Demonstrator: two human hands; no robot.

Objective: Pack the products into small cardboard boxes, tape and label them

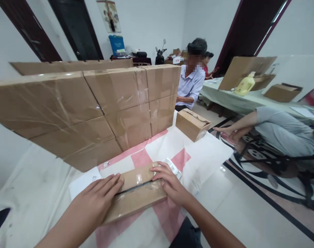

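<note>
- Two hands of yours rest on a long cardboard box (136,204), low in the centre of the frame, a dark gap running between its top flaps.
- Your left hand (101,193) lies over its left end, fingers nearly straight, close together.
- Your right hand (172,186) bends its fingers over the right end; whether it grips, I cannot tell.
- Stacked cartons (120,91) fill the upper left.

Pale walls (157,20) — dark door (75,31) and wall hanging (109,13) at upper left. Glossy floor (219,199), patterned at right; beyond it, a cloth-covered surface (221,95).
</note>
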